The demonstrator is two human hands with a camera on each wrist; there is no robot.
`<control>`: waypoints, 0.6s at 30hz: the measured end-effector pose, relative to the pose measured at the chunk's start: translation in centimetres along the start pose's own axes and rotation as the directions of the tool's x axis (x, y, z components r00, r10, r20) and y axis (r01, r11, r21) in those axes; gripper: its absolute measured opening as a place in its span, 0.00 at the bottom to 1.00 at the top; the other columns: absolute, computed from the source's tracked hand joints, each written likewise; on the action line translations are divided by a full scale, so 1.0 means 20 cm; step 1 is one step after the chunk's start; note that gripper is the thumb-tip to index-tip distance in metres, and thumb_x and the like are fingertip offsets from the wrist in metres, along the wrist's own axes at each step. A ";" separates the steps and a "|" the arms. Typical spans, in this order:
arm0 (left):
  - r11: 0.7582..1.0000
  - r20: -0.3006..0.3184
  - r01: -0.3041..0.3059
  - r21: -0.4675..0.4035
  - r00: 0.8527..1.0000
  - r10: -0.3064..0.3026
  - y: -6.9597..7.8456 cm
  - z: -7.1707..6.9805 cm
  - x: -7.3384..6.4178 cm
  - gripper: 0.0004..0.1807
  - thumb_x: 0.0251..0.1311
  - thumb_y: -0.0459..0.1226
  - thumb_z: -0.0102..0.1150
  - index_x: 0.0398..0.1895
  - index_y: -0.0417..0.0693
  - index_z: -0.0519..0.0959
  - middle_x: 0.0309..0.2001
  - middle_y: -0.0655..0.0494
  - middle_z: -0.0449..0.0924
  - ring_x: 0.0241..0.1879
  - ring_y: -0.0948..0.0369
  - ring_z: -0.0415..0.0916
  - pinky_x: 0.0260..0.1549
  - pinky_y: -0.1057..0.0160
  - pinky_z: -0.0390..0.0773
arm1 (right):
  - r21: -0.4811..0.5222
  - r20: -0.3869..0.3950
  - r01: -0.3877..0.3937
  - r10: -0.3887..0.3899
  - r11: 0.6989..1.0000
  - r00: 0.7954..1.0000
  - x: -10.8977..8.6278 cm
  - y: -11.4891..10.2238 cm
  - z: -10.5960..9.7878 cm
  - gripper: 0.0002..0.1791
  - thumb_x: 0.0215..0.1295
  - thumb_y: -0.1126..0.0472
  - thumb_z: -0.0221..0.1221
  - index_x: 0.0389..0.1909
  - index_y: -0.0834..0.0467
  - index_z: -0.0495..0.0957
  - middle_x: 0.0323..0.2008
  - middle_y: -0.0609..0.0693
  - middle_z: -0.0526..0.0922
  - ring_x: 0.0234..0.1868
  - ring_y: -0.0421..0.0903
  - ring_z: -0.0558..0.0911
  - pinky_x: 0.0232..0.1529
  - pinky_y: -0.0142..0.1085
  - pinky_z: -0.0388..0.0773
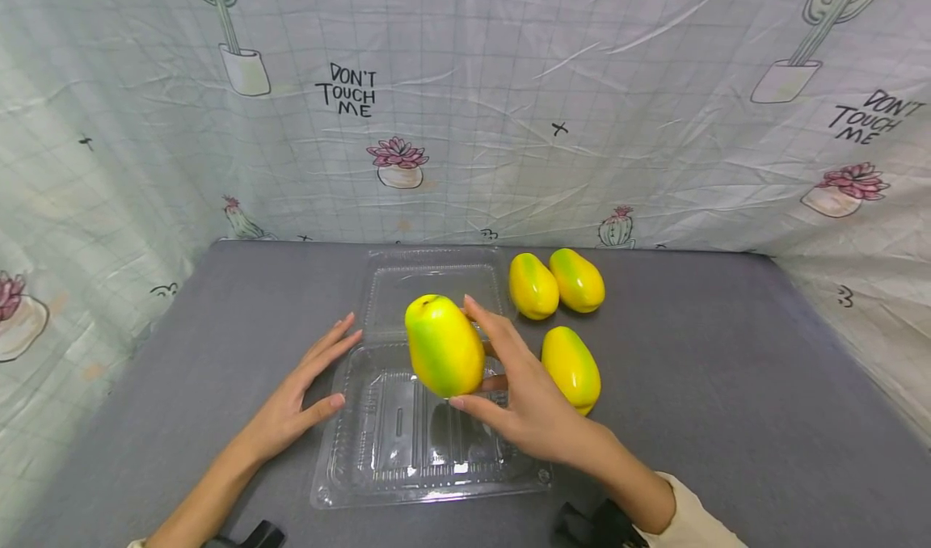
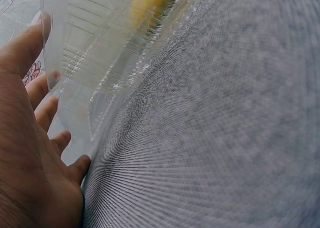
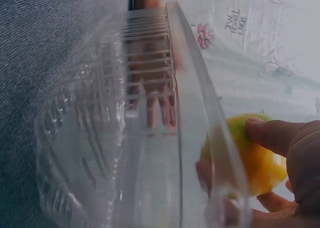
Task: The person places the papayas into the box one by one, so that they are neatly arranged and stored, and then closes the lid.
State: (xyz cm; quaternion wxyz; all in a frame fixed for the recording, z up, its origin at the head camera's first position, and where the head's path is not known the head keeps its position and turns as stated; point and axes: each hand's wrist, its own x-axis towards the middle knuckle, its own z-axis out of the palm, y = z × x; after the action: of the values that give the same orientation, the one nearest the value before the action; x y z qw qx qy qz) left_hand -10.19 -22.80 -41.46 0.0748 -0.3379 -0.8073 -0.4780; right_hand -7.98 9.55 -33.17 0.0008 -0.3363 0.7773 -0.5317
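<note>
Over the clear plastic clamshell box [image 1: 393,491], my right hand [image 1: 534,406] holds a glossy yellow-green papaya [image 1: 445,346] between thumb and fingers. In the right wrist view the thumb presses on one side of that papaya [image 3: 260,163], partly seen through the box wall. My left hand [image 1: 294,402] is at the box's left side, fingers extended, its thumb by the rim. The left wrist view shows the hand [image 2: 30,128] beside the clear wall; whether it touches the wall, I cannot tell. The box lies open, its lid [image 1: 436,289] folded back flat behind the base.
Right of the box lies one papaya [image 1: 570,366], close to my right wrist. Two more papayas [image 1: 533,287] sit side by side near the lid's right edge. A grey cloth [image 1: 727,386] covers the table, and a printed curtain [image 1: 465,152] hangs along its back edge.
</note>
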 end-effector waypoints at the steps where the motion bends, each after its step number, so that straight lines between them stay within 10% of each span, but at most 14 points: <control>1: 1.000 0.000 0.000 0.000 1.000 0.000 0.00 0.00 0.00 0.39 0.53 0.32 0.59 0.71 0.43 0.61 0.74 0.45 0.47 0.72 0.42 0.40 0.61 0.39 0.43 | -0.001 0.000 -0.001 0.001 1.000 1.000 0.01 0.00 0.01 0.55 0.54 0.66 0.68 0.75 0.42 0.45 0.70 0.46 0.55 0.58 0.51 0.73 0.39 0.35 0.80; 18: 1.000 0.004 0.009 -0.005 1.000 -0.008 0.01 0.00 0.00 0.38 0.53 0.32 0.59 0.71 0.42 0.61 0.75 0.46 0.47 0.72 0.43 0.39 0.59 0.34 0.43 | -0.029 0.039 0.007 -0.006 1.000 0.999 0.07 0.02 0.10 0.55 0.54 0.67 0.68 0.75 0.42 0.44 0.70 0.46 0.51 0.61 0.50 0.68 0.40 0.31 0.79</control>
State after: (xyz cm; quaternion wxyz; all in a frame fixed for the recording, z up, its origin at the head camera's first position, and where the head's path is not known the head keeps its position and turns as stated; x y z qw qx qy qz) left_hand -10.05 -22.75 -41.36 0.0701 -0.3357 -0.8076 -0.4797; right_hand -8.60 7.27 -33.94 0.0094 -0.3490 0.7837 -0.5138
